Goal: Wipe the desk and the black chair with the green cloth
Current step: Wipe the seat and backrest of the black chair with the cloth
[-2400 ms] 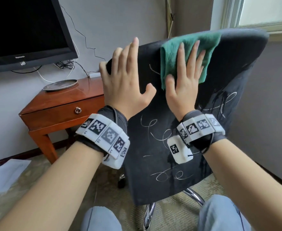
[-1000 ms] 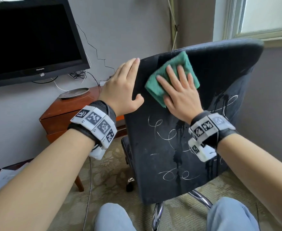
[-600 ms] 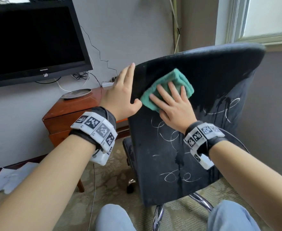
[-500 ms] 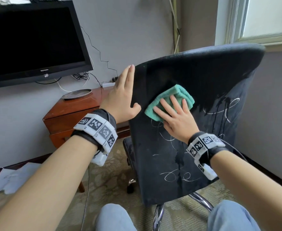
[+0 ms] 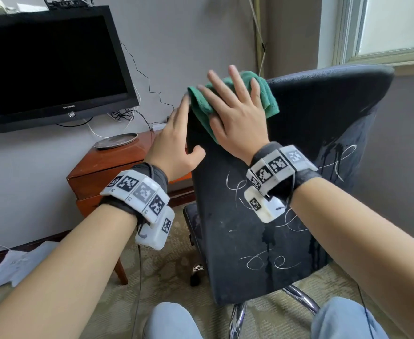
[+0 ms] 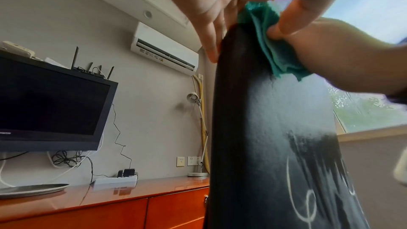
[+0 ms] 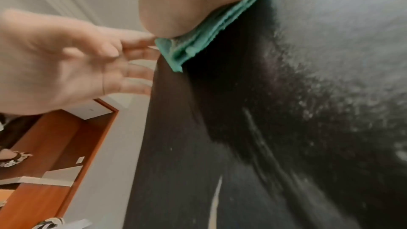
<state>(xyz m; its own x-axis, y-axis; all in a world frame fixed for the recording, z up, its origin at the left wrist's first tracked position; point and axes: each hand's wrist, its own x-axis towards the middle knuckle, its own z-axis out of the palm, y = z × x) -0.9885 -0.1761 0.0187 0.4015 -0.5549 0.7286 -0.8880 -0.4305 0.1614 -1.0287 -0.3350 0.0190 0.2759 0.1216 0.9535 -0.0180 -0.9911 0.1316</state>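
Mid-task: chair (image 5: 250,228) back lower part shows white scribbles and drip streaks, unwiped. Right hand (image 5: 237,123) flat, fingers spread, pressing green cloth (image 5: 267,99) on top-left corner; left hand (image 5: 174,148) flat, steadying edge. Desk (image 5: 117,162) beyond, shiny, can't tell if wiped.

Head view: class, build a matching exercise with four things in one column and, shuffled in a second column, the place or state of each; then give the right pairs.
Column 1
1. cloth
2. left hand
3. plate
4. chair

Column 2
A. lies on the wooden desk
B. flat against the chair's left edge
C. back marked with white scribbles
D. pressed under the right hand at the chair's top corner

Pairs: 1-D, 2-B, 3-A, 4-C
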